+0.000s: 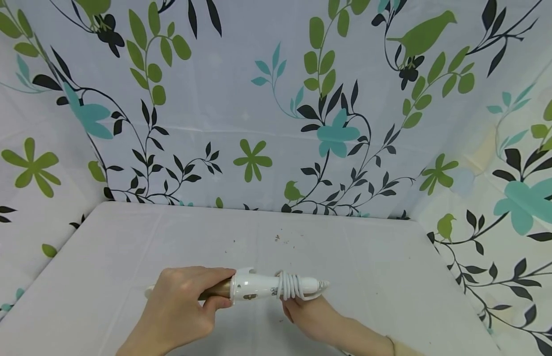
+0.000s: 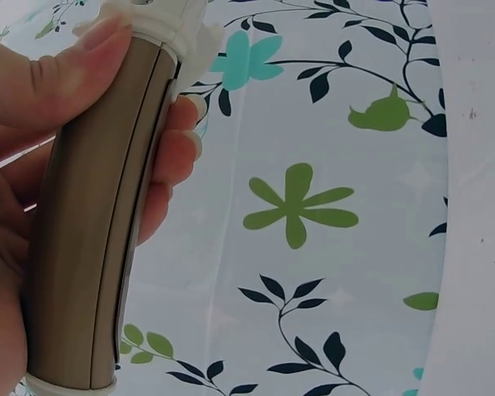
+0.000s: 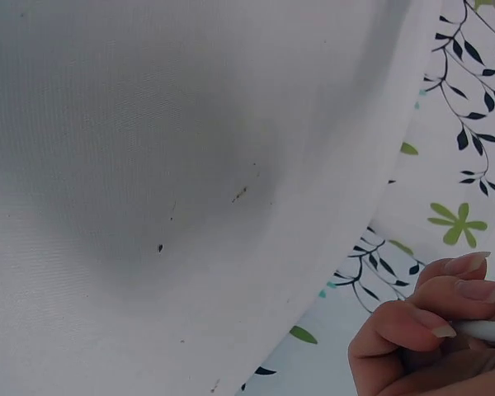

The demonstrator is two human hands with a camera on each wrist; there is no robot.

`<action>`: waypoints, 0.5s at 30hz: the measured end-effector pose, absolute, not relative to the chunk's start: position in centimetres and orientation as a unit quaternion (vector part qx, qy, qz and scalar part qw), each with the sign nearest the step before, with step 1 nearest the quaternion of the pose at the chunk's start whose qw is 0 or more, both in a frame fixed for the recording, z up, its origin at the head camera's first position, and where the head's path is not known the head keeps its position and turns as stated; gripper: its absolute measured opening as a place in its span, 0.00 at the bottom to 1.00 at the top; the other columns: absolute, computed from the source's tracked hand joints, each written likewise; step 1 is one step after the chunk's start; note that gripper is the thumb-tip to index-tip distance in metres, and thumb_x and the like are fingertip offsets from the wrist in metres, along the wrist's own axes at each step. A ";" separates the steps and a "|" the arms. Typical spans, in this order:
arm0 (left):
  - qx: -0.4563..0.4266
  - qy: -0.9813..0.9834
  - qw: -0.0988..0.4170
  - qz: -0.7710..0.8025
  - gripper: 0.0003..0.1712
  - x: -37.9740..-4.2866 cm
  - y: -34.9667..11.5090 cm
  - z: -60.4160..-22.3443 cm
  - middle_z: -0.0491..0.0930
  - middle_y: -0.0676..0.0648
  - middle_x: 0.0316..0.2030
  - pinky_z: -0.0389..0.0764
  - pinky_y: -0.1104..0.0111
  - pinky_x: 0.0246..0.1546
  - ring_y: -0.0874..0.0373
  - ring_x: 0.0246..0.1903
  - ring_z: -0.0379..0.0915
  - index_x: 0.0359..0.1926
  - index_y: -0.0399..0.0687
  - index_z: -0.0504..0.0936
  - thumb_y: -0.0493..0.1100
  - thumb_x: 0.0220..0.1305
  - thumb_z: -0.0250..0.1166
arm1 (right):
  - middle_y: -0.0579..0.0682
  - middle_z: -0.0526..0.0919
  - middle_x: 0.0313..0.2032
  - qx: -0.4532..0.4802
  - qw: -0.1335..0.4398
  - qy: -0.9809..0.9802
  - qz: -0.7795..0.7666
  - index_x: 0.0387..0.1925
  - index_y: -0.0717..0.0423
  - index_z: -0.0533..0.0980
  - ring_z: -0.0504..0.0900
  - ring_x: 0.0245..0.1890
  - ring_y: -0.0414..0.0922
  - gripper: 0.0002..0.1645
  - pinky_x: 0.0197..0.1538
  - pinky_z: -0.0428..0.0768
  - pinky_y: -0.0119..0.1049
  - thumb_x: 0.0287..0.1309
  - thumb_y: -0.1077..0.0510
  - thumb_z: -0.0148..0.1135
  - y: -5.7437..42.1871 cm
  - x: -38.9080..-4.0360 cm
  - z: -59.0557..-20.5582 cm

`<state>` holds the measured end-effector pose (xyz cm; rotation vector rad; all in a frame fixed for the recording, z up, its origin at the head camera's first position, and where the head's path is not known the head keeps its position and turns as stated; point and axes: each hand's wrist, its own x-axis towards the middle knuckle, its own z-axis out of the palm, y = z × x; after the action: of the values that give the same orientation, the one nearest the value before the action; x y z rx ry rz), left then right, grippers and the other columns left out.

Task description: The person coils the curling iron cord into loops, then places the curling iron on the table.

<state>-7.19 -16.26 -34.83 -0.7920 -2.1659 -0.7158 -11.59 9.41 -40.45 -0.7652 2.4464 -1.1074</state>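
In the head view a hair straightener point(image 1: 253, 288) is held level above the table, its white handle to the right. My left hand point(image 1: 180, 301) grips its bronze barrel point(image 2: 95, 214), thumb on one side and fingers round the other. A white power cord point(image 1: 290, 287) is wound in several loops round the handle. Below those loops my right hand point(image 1: 313, 316) pinches the cord with bent fingers. In the right wrist view the right hand point(image 3: 433, 330) shows at the lower right, with a short white piece of cord point(image 3: 483, 331) at its fingertips.
The white table point(image 1: 205, 237) has small brown crumbs point(image 1: 278, 238) scattered toward its middle. A white curtain point(image 1: 213, 109) with leaves, birds and flowers hangs behind it and at both sides.
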 end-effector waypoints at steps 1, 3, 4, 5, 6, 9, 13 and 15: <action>-0.306 -0.839 0.357 -0.273 0.24 -7.2 -16.3 -34.8 0.88 0.54 0.28 0.81 0.77 0.25 0.68 0.24 0.82 0.34 0.46 0.89 0.31 0.26 0.80 | 0.38 0.68 0.17 -0.268 0.176 0.862 -0.392 0.28 0.53 0.72 0.63 0.16 0.31 0.20 0.20 0.66 0.26 0.78 0.52 0.42 9.4 -11.5 -40.5; -0.304 -0.841 0.360 -0.265 0.24 -7.2 -16.2 -34.8 0.88 0.54 0.28 0.81 0.76 0.25 0.67 0.24 0.82 0.34 0.46 0.89 0.31 0.26 0.80 | 0.37 0.69 0.17 -0.264 0.179 0.861 -0.397 0.27 0.52 0.71 0.63 0.16 0.31 0.21 0.20 0.66 0.27 0.78 0.51 0.42 9.2 -11.4 -40.5; -0.303 -0.841 0.362 -0.264 0.23 -7.2 -16.2 -34.8 0.88 0.54 0.28 0.81 0.75 0.25 0.67 0.24 0.83 0.33 0.46 0.89 0.31 0.26 0.79 | 0.37 0.69 0.17 -0.267 0.178 0.860 -0.397 0.28 0.52 0.71 0.63 0.16 0.31 0.21 0.21 0.66 0.27 0.78 0.50 0.42 9.2 -11.3 -40.5; -0.301 -0.843 0.362 -0.262 0.23 -7.2 -16.2 -34.8 0.88 0.54 0.28 0.82 0.75 0.25 0.66 0.24 0.83 0.33 0.46 0.89 0.31 0.26 0.79 | 0.37 0.68 0.17 -0.269 0.175 0.860 -0.397 0.30 0.51 0.71 0.64 0.16 0.31 0.20 0.21 0.67 0.26 0.78 0.49 0.41 9.1 -11.2 -40.5; -0.299 -0.843 0.364 -0.261 0.23 -7.3 -16.2 -34.8 0.88 0.54 0.28 0.82 0.75 0.25 0.66 0.24 0.83 0.33 0.46 0.89 0.31 0.26 0.79 | 0.37 0.68 0.17 -0.271 0.173 0.859 -0.398 0.31 0.50 0.71 0.64 0.17 0.31 0.19 0.22 0.68 0.26 0.78 0.48 0.41 9.0 -11.2 -40.5; -0.291 -0.846 0.365 -0.258 0.23 -7.3 -16.2 -34.8 0.88 0.54 0.28 0.82 0.74 0.25 0.65 0.24 0.83 0.32 0.46 0.89 0.31 0.25 0.79 | 0.36 0.67 0.17 -0.278 0.165 0.855 -0.406 0.39 0.51 0.71 0.65 0.17 0.30 0.17 0.24 0.69 0.26 0.78 0.47 0.41 8.9 -10.9 -40.6; -0.277 -0.853 0.361 -0.257 0.23 -7.3 -16.1 -34.9 0.88 0.55 0.28 0.81 0.75 0.24 0.66 0.23 0.83 0.32 0.46 0.89 0.31 0.25 0.79 | 0.35 0.66 0.17 -0.294 0.137 0.858 -0.399 0.47 0.52 0.72 0.65 0.17 0.29 0.16 0.25 0.70 0.25 0.78 0.48 0.41 8.7 -10.6 -40.7; -0.273 -0.853 0.363 -0.256 0.22 -7.4 -16.1 -35.0 0.88 0.55 0.27 0.80 0.76 0.23 0.66 0.23 0.82 0.31 0.47 0.89 0.31 0.25 0.79 | 0.34 0.66 0.17 -0.309 0.106 0.866 -0.378 0.46 0.52 0.74 0.65 0.17 0.28 0.16 0.26 0.70 0.24 0.78 0.48 0.43 8.5 -10.5 -40.7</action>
<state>-7.38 -16.13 -34.95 -0.7018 -2.1961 -0.6602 -10.53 8.45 -40.66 -0.9116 2.5520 -1.1140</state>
